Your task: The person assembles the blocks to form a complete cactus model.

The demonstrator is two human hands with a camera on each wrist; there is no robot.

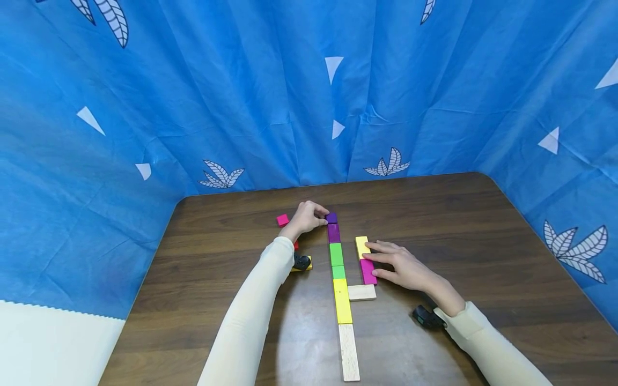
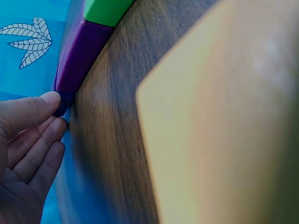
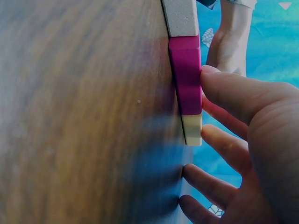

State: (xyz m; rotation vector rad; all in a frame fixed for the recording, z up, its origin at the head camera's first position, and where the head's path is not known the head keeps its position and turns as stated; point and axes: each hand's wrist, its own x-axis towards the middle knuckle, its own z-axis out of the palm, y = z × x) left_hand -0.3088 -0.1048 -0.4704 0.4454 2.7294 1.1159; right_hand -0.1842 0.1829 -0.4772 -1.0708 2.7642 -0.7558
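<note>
A line of blocks runs up the table, from a plain wooden block (image 1: 349, 352) through a yellow one (image 1: 343, 301), green ones (image 1: 336, 254) and a purple one (image 1: 333, 233). At its far end, my left hand (image 1: 306, 217) pinches a small dark purple block (image 1: 331, 217) between thumb and fingertips; the left wrist view shows the purple block (image 2: 83, 56) touching it. My right hand (image 1: 403, 266) rests its fairly straight fingers against a magenta block (image 1: 368, 272) and a pale yellow block (image 1: 362, 246). In the right wrist view, the thumb touches the magenta block (image 3: 187, 77).
A short wooden block (image 1: 362, 292) joins the long line to the magenta block's near end. Left of the line lie a pink block (image 1: 282, 220), a red block (image 1: 296, 245) and a yellow block (image 1: 309, 262), the latter two partly behind my left arm. Blue curtains (image 1: 289, 96) surround the table.
</note>
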